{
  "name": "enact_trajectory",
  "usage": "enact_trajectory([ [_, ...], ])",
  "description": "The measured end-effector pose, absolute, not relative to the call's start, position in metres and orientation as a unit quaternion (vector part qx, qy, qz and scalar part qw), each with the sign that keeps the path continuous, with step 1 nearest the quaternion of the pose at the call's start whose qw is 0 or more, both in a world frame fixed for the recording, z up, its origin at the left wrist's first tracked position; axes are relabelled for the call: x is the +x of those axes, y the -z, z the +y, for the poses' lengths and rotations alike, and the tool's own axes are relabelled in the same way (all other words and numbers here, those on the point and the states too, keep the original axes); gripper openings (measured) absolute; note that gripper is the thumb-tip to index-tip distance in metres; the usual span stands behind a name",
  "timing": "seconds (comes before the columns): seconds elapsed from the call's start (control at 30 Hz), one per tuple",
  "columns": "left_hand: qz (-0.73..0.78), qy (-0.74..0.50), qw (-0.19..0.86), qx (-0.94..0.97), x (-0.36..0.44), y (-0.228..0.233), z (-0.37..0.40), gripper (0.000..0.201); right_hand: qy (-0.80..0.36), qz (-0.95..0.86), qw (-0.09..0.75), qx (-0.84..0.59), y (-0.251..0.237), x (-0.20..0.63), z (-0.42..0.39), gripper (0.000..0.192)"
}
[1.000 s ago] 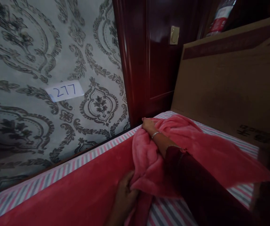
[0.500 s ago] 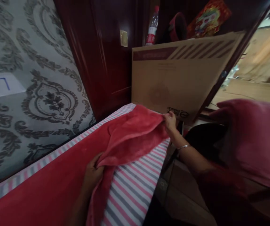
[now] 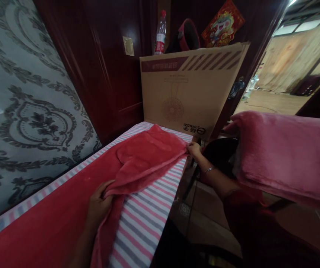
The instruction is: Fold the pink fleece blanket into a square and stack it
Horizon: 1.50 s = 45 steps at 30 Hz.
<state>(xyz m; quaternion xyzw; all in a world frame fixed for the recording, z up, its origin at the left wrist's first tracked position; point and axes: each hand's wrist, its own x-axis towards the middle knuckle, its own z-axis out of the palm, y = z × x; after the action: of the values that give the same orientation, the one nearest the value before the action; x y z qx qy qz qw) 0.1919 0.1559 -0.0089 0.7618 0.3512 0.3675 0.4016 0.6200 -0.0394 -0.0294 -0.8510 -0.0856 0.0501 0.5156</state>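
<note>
A red plush blanket (image 3: 65,190) lies lengthwise over a table covered with a striped cloth (image 3: 146,219). Part of the blanket is folded over at the far end. My left hand (image 3: 100,199) grips the blanket's edge near the front side, fingers wrapped on the fold. At the far right corner of the blanket, my right hand (image 3: 195,149) pinches the fabric, beside the table's edge. A bracelet circles the right wrist. Between the hands the folded edge runs slack and nearly flat over the stripes.
A large cardboard box (image 3: 188,93) stands behind the table's far end. Above it are a bottle (image 3: 160,33) and a red festive card (image 3: 223,24). Folded pink plush fabric (image 3: 285,152) rests at the right. Patterned wallpaper (image 3: 37,123) borders the left side.
My right hand has lowered the blanket's corner toward the table, and the gap under the raised edge has closed. My left hand keeps its grip. The camera view has shifted somewhat.
</note>
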Motion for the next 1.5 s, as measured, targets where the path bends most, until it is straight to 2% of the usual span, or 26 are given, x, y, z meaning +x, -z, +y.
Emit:
enact_trajectory([
  [0.13, 0.359, -0.361, 0.403, 0.761, 0.192, 0.01, 0.158, 0.042, -0.018, -0.069, 0.447, -0.892, 0.031, 0.625, -0.041, 0.045],
  [0.3, 0.356, -0.35, 0.388, 0.775, 0.19, 0.015, 0.163, 0.044, -0.017, -0.093, 0.401, -0.911, 0.023, 0.639, -0.038, 0.018],
  [0.5, 0.313, -0.357, 0.343, 0.81, 0.188, 0.022, 0.17, 0.043, 0.047, -0.079, 0.367, -0.926, 0.027, 0.649, -0.043, 0.029],
  [0.63, 0.29, -0.35, 0.333, 0.826, 0.188, 0.02, 0.167, 0.041, 0.043, -0.081, 0.337, -0.937, 0.037, 0.645, -0.046, 0.024],
  [0.83, 0.275, -0.345, 0.33, 0.835, 0.189, 0.016, 0.164, 0.039, 0.029, -0.103, 0.313, -0.944, 0.037, 0.642, -0.047, 0.035],
  [0.93, 0.268, -0.347, 0.329, 0.836, 0.189, 0.015, 0.162, 0.038, 0.017, -0.105, 0.311, -0.944, 0.03, 0.644, -0.046, 0.027],
  [1.07, 0.257, -0.351, 0.317, 0.843, 0.19, 0.017, 0.161, 0.038, 0.017, -0.093, 0.326, -0.94, 0.021, 0.644, -0.043, 0.013],
  [1.2, 0.244, -0.343, 0.267, 0.867, 0.191, 0.019, 0.155, 0.038, 0.077, -0.075, 0.377, -0.92, 0.003, 0.647, -0.034, 0.023],
  [1.3, 0.222, -0.312, 0.18, 0.906, 0.193, 0.015, 0.141, 0.039, 0.119, -0.064, 0.417, -0.899, -0.024, 0.658, -0.023, 0.03],
  [1.4, 0.16, -0.263, 0.087, 0.947, 0.199, 0.006, 0.122, 0.048, 0.172, -0.053, 0.483, -0.857, -0.058, 0.679, -0.013, 0.027],
  [1.5, 0.118, -0.206, 0.058, 0.97, 0.206, 0.0, 0.101, 0.054, 0.228, -0.024, 0.536, -0.813, -0.084, 0.701, -0.014, 0.023],
])
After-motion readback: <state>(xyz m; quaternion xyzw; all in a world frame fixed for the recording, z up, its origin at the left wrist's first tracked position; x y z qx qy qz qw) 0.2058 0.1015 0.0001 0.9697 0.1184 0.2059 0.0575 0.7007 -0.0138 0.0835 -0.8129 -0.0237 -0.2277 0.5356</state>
